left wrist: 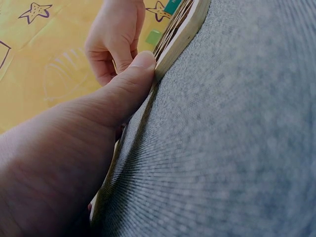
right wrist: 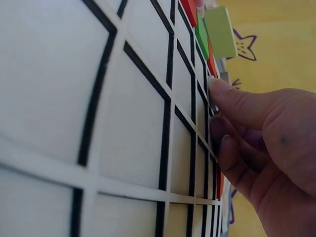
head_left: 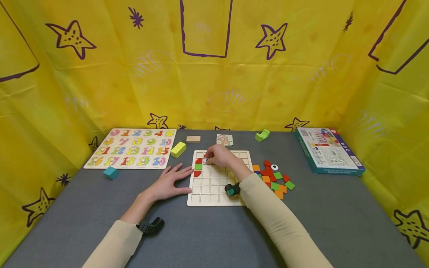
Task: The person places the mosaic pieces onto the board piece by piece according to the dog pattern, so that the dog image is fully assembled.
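Note:
A pale wooden grid board [head_left: 214, 193] lies flat on the grey table. Over its upper left cells, my right hand [head_left: 220, 155] pinches a small white piece [head_left: 206, 160] between thumb and fingertips; the fingers hide most of it. Down the board's left column sit a red quarter-round tile [head_left: 199, 160], a green square tile [head_left: 198, 166] and another red quarter-round tile [head_left: 197, 174]. A bit of red shows just above the pinching fingers. My left hand [head_left: 172, 181] rests with fingers spread, thumb and fingertips right at the board's left edge.
Loose red, green and orange tiles [head_left: 275, 187] and a round eye piece [head_left: 274, 167] lie right of the board. A number puzzle [head_left: 130, 149], teal block [head_left: 111, 172] and yellow block [head_left: 178, 149] stand left. Behind lies a pattern card [head_left: 224, 140]; a box [head_left: 330, 150] lies far right.

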Motion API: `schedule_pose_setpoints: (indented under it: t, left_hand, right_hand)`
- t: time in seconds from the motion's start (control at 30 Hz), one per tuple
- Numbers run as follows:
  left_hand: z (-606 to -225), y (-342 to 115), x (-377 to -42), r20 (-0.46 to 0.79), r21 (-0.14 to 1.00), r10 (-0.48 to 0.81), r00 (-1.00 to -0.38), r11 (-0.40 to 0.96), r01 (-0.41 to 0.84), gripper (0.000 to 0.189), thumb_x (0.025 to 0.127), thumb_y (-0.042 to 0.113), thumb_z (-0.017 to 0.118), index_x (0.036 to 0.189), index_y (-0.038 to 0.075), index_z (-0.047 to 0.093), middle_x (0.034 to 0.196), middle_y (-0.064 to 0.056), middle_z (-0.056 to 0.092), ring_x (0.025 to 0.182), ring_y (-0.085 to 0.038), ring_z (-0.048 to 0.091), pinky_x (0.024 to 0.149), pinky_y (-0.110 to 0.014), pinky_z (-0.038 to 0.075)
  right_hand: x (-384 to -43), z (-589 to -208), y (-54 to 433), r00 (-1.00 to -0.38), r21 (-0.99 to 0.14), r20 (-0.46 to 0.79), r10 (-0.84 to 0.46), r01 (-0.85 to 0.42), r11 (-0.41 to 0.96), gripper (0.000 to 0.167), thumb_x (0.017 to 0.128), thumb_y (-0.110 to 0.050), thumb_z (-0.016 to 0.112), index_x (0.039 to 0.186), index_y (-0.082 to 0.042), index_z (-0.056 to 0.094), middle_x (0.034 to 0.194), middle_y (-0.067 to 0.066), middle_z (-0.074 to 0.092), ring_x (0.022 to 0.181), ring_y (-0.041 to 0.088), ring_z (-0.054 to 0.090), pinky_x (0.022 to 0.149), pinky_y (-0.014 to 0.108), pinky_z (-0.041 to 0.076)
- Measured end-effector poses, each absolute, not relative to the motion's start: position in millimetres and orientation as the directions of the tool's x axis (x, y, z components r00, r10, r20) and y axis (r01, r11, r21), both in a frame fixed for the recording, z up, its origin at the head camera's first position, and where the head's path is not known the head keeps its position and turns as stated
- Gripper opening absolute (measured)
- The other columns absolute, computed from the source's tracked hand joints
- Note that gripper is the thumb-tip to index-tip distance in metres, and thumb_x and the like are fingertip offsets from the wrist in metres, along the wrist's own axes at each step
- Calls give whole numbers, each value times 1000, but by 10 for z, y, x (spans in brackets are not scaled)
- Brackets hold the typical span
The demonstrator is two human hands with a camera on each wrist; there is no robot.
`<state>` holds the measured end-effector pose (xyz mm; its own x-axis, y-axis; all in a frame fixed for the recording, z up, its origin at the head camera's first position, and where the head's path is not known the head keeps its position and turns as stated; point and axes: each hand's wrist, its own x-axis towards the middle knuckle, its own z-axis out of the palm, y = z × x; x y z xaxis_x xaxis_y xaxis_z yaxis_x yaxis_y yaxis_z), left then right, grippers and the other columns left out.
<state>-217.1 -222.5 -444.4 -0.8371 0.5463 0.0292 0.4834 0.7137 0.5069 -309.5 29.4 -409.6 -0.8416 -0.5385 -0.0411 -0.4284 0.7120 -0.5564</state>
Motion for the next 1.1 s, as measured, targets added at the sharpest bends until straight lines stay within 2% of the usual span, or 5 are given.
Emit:
schedule_pose_setpoints:
  t: [0.33,0.6,0.83,1.1]
  left_hand:
    - [-4450,-2227,-2160,27,513,540,-841,715,476,81,89,57,71,154,17,45,158,-1,40,151,-39,17,115,-65,2]
    - [-4449,-2222,-2160,35,510,542,-840,713,481,81,89,58,71,154,17,45,158,-1,40,151,-39,17,115,-65,1]
    - [-4460,-2226,-2159,29,511,541,-841,715,477,83,88,59,71,154,17,45,158,-2,40,151,-39,17,116,-64,2]
    - [-4476,-2227,-2176,20,508,541,-841,719,474,83,88,61,70,155,19,45,159,0,39,151,-38,16,116,-63,1]
  right_hand:
    - [-3079,-4070,384,-820,-585,-43,-571,-442,680,17,95,-11,73,111,-6,74,93,2,66,84,18,58,76,30,49]
    - [-3083,-3998,725,-818,-586,33,-574,-481,652,19,94,-12,74,111,-4,72,91,2,65,83,19,58,77,33,49]
    - [-3026,-3941,1128,-841,-605,2,-541,-432,669,24,95,-16,73,116,-5,70,95,3,64,85,21,59,75,35,51]
    - [-2962,-3880,1536,-875,-602,-40,-483,-365,710,33,96,-17,73,125,-4,67,105,7,66,93,24,61,79,37,53]
